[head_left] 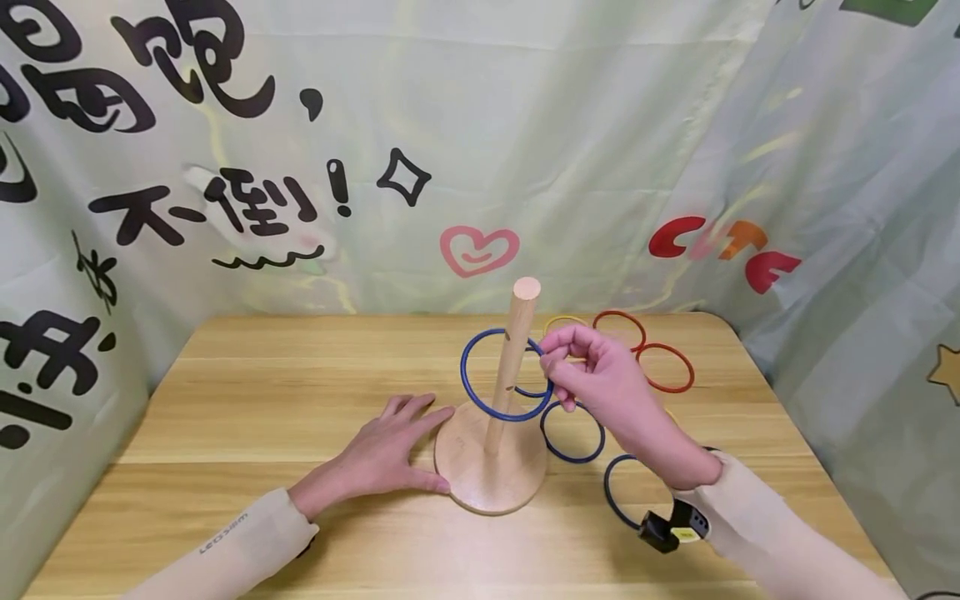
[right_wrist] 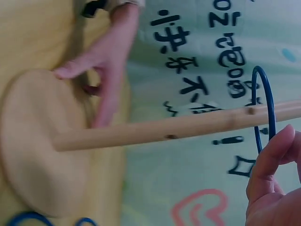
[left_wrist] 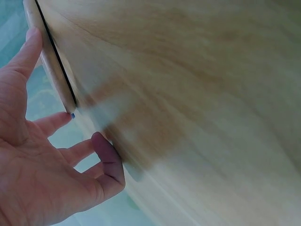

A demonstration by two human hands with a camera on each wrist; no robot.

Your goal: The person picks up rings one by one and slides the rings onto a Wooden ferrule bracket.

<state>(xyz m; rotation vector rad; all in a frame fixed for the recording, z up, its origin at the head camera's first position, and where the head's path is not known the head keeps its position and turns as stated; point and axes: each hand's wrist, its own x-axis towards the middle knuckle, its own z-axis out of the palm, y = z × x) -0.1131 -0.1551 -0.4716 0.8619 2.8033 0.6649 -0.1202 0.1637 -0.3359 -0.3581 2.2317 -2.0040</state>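
The backdrop (head_left: 570, 167) carries the black characters "不倒!" (head_left: 157, 225) and the coloured word "CUTE" (head_left: 666, 237). Small lettering (head_left: 225, 537) on the left sleeve (head_left: 255, 542) is upside down and not reliably legible. The right wrist bears a black camera unit (head_left: 658, 532).

The right hand (head_left: 600, 375) pinches the near-right rim of a raised blue ring (head_left: 463, 371) between thumb and fingers. The raised ring encircles the upright wooden peg (head_left: 510, 358), below the peg's flat top and well above the round base (head_left: 495, 487). The left hand (head_left: 390, 446) is spread wide, with its fingertips and thumb at the left edge of the base.

The far edge of the wood-grain tabletop (head_left: 300, 375) meets the backdrop. Bare surface extends from the left hand to the left table edge. Right of the base, a flat blue ring (head_left: 573, 461), two red rings (head_left: 670, 392) and a yellow ring (head_left: 564, 317) restrict the room.
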